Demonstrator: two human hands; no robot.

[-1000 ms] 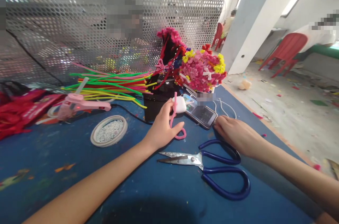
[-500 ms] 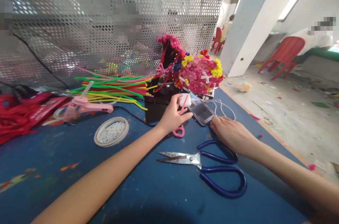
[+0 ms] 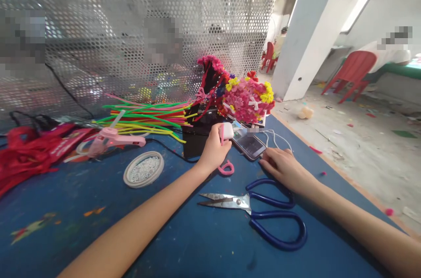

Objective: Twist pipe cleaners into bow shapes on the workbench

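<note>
My left hand [image 3: 215, 148] is closed around a small white rounded case [image 3: 226, 131], which looks like an earbud case, and a pink pipe cleaner. The pipe cleaner's looped end [image 3: 226, 168] hangs below the hand by the table. Just to the right lies a phone [image 3: 250, 145] with its screen lit. My right hand [image 3: 284, 168] rests on the table at the phone's lower right corner, fingers loosely bent and nothing visible in them. Large scissors [image 3: 241, 202] with blue handles lie in front of both hands, blades slightly apart and pointing left.
A round dish of small beads [image 3: 144, 169], a pink glue gun [image 3: 115, 141] and colourful pipe cleaners [image 3: 148, 115] lie to the left, beyond them red ribbons [image 3: 29, 151]. Behind the phone stands a fuzzy flower bunch [image 3: 245, 100]. A perforated metal screen [image 3: 131, 28] closes the back.
My left hand has tilted the white case and drawn it slightly left, off the phone's edge. My right hand's fingers have eased back a little from the phone. The view has shifted slightly.
</note>
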